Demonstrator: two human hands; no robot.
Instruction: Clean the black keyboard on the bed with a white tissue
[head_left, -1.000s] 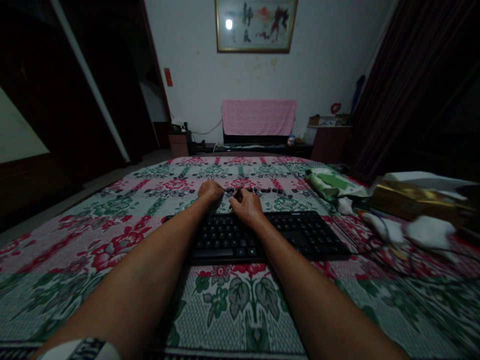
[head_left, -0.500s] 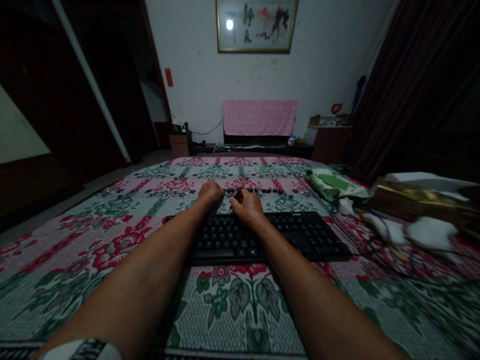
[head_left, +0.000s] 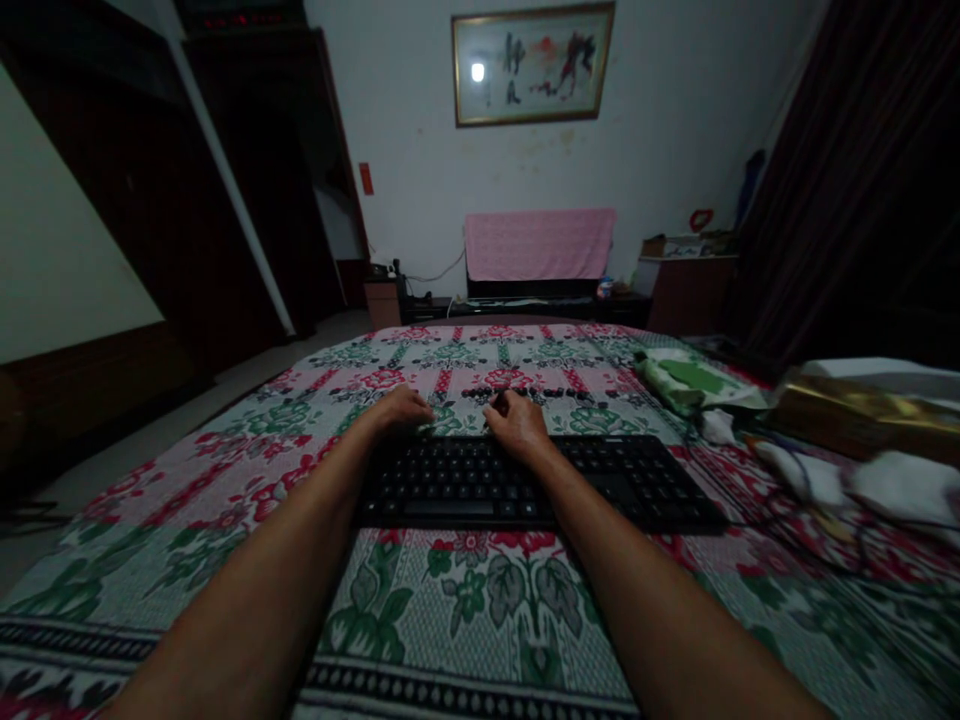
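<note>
A black keyboard [head_left: 457,478] lies on the patterned cloth, partly covered by my right wrist. Just past its back edge, my right hand [head_left: 520,424] pinches a small dark piece, apparently a keycap [head_left: 501,398], between thumb and fingers. A row of small black keycaps [head_left: 559,393] runs across the cloth beyond that hand. My left hand [head_left: 403,408] hovers by the keyboard's back left corner, its fingers loosely bent and apart. I see nothing in it, though its fingertips are dim and blurred.
The floral cloth [head_left: 247,470] spreads under everything. To the right are a green-and-white packet [head_left: 694,380], a golden box [head_left: 840,410], crumpled white tissue [head_left: 814,475] and a tangle of dark cable [head_left: 795,540]. A pink cloth [head_left: 540,245] hangs by the far wall.
My left hand has drawn away from my right one, moving left and back toward the keyboard. The right hand keeps its pinch. The view has shifted slightly.
</note>
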